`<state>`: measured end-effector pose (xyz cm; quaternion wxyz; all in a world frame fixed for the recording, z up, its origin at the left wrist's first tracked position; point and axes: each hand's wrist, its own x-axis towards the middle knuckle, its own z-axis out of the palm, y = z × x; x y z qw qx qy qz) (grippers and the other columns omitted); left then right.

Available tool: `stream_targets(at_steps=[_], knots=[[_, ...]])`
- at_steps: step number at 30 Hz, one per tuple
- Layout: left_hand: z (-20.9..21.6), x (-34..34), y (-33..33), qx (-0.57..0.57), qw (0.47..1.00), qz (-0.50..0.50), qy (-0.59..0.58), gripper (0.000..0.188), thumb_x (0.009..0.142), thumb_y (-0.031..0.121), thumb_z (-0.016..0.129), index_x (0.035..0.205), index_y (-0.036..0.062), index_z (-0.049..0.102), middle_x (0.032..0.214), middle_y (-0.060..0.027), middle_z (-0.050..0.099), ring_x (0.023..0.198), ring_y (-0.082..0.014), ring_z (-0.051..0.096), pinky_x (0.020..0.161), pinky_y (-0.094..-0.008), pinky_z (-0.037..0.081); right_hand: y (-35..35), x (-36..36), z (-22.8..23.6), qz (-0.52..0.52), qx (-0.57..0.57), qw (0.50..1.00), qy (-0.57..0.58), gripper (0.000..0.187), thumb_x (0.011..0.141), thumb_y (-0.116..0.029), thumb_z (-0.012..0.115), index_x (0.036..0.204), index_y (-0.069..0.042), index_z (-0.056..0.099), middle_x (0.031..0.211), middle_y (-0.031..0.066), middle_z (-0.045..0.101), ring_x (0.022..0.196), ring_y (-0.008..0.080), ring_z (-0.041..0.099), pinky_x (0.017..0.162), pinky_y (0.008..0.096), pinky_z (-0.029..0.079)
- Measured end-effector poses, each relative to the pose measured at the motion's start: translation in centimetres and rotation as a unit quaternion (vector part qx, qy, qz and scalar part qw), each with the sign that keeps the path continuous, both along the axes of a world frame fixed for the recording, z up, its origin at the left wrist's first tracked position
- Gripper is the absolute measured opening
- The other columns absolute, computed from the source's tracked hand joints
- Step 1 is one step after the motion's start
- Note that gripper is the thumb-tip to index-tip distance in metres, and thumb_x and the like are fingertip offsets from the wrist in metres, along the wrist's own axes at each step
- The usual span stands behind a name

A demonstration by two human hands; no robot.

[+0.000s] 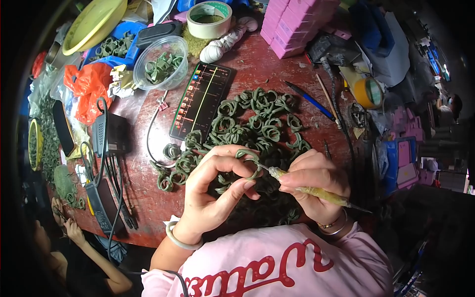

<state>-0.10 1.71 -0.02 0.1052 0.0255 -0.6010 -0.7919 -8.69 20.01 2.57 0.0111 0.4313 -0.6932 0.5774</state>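
Note:
My left hand [210, 185] pinches a dark green ring [257, 171] between thumb and fingers, over the middle of the pile. In my right hand [319, 178] is a thin pointed pick [337, 199] with a yellowish wrapped handle, held like a pen. Its fine metal tip reaches the ring's right side; whether it touches is too small to tell. Beneath and beyond both hands spreads a heap of similar green rings [237, 136], some partly hidden by my fingers.
A phone [202, 101] with a lit screen lies beyond the heap, near a clear tub [174, 47] of green pieces. Right of the heap is a blue pen [311, 101]. Pink blocks [292, 24] stand behind, a cabled black box [111, 133] left. Another person's hands [71, 228] work at lower left.

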Motion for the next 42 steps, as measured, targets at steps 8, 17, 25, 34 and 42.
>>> stream_targets(at_steps=[8, 17, 25, 34, 42], knots=[[-0.2, 0.4, -0.1, -0.063, 0.998, 0.018, -0.018, 0.020, 0.075, -0.002, 0.075, 0.090, 0.0008, 0.062, 0.106, -0.0153, 0.062, 0.097, -0.0234, 0.061, 0.080, -0.0314, 0.051, 0.2, -0.3, 0.1, -0.068, 0.021, 0.997, 0.030, 0.024, 0.076, 0.005, 0.073, 0.099, -0.002, 0.068, 0.087, 0.0073, 0.066, 0.071, 0.0187, 0.062, 0.063, 0.0291, 0.049], [-0.2, 0.3, 0.0, -0.067, 0.997, 0.019, -0.028, 0.022, 0.074, 0.000, 0.077, 0.089, 0.0008, 0.062, 0.103, -0.0147, 0.064, 0.095, -0.0244, 0.062, 0.081, -0.0326, 0.050, 0.2, -0.6, -0.3, 0.015, -0.001, 0.999, -0.051, 0.020, 0.078, 0.000, 0.075, 0.096, -0.004, 0.068, 0.087, 0.0056, 0.068, 0.069, 0.0170, 0.060, 0.061, 0.0278, 0.048], [0.3, 0.4, -0.3, 0.045, 0.998, -0.024, -0.047, 0.019, 0.077, -0.005, 0.074, 0.093, -0.0012, 0.062, 0.109, -0.0167, 0.060, 0.096, -0.0198, 0.061, 0.068, -0.0259, 0.057, 0.5, -0.7, -0.5, -0.139, 0.015, 0.988, 0.064, 0.023, 0.076, 0.007, 0.073, 0.096, -0.002, 0.066, 0.086, 0.0083, 0.064, 0.072, 0.0202, 0.060, 0.064, 0.0286, 0.048], [0.0, -0.1, -0.1, -0.083, 0.997, 0.008, -0.004, 0.022, 0.073, -0.004, 0.077, 0.087, -0.0003, 0.061, 0.104, -0.0164, 0.063, 0.089, -0.0190, 0.063, 0.059, -0.0240, 0.054, 0.5, -0.7, -0.8, 0.054, -0.048, 0.991, -0.111, 0.016, 0.080, -0.004, 0.075, 0.095, -0.002, 0.067, 0.086, 0.0069, 0.067, 0.072, 0.0169, 0.060, 0.064, 0.0283, 0.046], [0.3, -0.3, -0.1, -0.171, 0.985, 0.015, 0.029, 0.020, 0.072, -0.003, 0.078, 0.082, 0.0001, 0.061, 0.101, -0.0158, 0.064, 0.081, -0.0182, 0.064, 0.067, -0.0273, 0.052, 0.3, -0.6, -0.1, 0.058, -0.012, 0.996, -0.072, 0.018, 0.078, -0.001, 0.075, 0.095, -0.005, 0.069, 0.085, 0.0074, 0.067, 0.068, 0.0174, 0.061, 0.061, 0.0284, 0.049]])
